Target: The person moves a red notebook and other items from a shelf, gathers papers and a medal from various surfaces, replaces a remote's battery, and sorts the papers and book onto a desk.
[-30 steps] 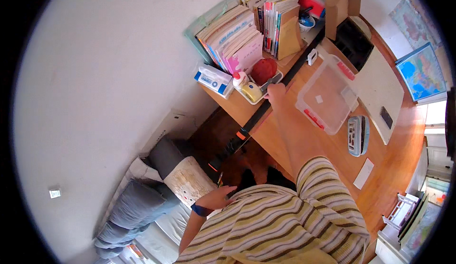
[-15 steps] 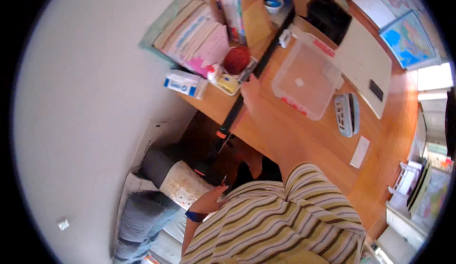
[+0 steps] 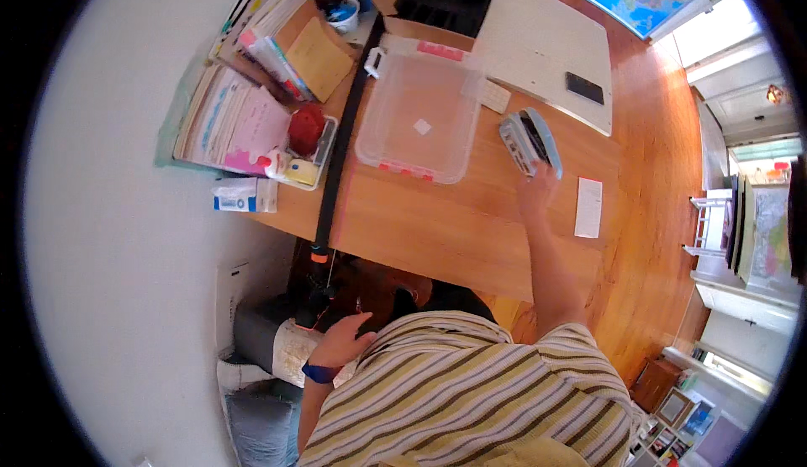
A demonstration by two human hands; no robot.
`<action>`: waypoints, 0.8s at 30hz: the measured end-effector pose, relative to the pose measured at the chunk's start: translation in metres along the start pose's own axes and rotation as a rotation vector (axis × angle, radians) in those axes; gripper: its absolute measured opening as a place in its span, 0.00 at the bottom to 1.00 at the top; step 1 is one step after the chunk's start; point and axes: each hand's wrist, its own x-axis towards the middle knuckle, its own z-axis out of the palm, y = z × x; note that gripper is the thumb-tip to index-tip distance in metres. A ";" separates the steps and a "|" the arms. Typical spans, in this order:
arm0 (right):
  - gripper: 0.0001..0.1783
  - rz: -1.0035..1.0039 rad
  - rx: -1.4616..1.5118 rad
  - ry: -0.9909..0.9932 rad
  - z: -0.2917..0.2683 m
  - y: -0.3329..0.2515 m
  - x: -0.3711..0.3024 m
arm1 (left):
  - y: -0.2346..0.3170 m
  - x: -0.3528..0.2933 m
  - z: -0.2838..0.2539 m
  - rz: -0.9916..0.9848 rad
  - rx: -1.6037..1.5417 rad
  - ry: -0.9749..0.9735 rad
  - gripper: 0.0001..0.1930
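My right hand (image 3: pixel 538 185) reaches across the wooden desk to the near end of a light-blue pencil case (image 3: pixel 515 143). The case lies unzipped, with dark things inside. My fingers are drawn together at its edge; whatever they grip is hidden. Low beside my striped shirt, my left hand (image 3: pixel 340 341) is curled, with a dark band on the wrist. A small thin object (image 3: pixel 359 305) sticks up past its fingers, too small to name. A clear plastic box (image 3: pixel 420 122) with red clips lies left of the pencil case.
Stacked books (image 3: pixel 239 118) and a white tray (image 3: pixel 324 164) with a red cup (image 3: pixel 306 128) stand at the left. A black bar (image 3: pixel 345 160) crosses the desk. A phone (image 3: pixel 584 87) rests on a white board (image 3: pixel 546 38); a paper slip (image 3: pixel 588 206) lies at right.
My right hand has left the tray by the red cup and moved right to the pencil case. The view has turned and shifted right. My left hand stays low by my shirt.
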 end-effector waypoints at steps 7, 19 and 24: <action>0.28 0.246 0.253 -0.605 -0.038 0.030 0.088 | 0.049 0.017 -0.011 -0.038 0.130 0.030 0.25; 0.17 -0.080 0.523 -0.407 -0.045 -0.014 -0.035 | 0.059 0.037 -0.007 0.044 0.261 0.155 0.24; 0.16 0.213 0.705 -0.450 -0.049 -0.012 -0.031 | 0.071 0.041 -0.015 0.120 0.215 0.156 0.24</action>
